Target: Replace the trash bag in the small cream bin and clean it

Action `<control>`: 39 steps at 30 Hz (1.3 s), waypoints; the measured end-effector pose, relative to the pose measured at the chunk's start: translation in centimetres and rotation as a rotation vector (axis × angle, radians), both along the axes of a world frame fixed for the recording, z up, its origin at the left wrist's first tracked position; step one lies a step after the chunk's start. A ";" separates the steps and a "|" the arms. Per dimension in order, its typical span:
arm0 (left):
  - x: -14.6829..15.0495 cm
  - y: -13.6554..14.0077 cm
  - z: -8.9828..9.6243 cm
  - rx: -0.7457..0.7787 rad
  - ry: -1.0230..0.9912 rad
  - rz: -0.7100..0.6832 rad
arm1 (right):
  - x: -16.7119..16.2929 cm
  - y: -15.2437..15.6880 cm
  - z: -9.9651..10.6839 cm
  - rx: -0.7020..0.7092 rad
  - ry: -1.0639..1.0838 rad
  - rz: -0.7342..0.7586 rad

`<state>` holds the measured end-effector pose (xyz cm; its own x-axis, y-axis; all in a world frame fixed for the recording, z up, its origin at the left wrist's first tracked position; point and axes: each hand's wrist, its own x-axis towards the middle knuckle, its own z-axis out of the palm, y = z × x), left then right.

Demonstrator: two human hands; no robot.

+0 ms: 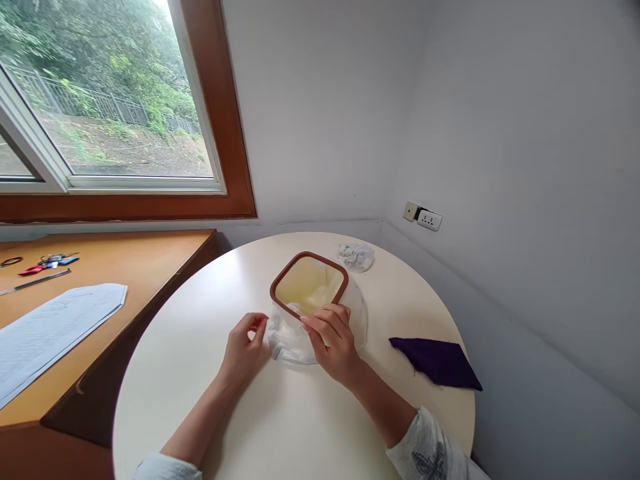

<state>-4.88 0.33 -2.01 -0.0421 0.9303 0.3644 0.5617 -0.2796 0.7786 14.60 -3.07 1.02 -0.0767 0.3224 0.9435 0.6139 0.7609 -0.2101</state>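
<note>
A small waste bin with a brown rounded-square rim (281, 272) and a pale yellow inside (305, 283) stands on the round table. A thin translucent plastic bag (293, 348) hangs around its outside, bunched at the front left, and some of it shows inside the front rim. My left hand (245, 347) is beside the bin, thumb and forefinger pinched together at the bag's edge. At the front right corner, my right hand (334, 341) has its fingers closed over the rim, with the thumb below. What lies under those fingers is hidden.
A crumpled clear plastic piece (355, 256) lies behind the bin on the cream table (180, 373). Dark purple cloth (437, 362) rests at the right edge. On the wooden desk (165, 257) at left are papers (63, 327), a pen (43, 280) and keys (53, 261). Walls stand close behind.
</note>
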 end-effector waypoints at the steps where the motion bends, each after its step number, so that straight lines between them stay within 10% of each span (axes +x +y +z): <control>1: 0.5 -0.4 0.2 0.001 -0.008 -0.002 | 0.0 0.0 0.1 -0.004 0.015 0.005; 39: 1.7 -1.6 0.3 0.045 -0.176 -0.121 | 1.3 0.9 0.2 -0.084 -0.075 -0.029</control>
<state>-3.19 -1.29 -1.68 0.0020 0.9152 0.4029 0.3784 -0.3737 0.8469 15.94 -2.19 1.22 -0.1354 0.4036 0.9049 0.6518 0.7241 -0.2254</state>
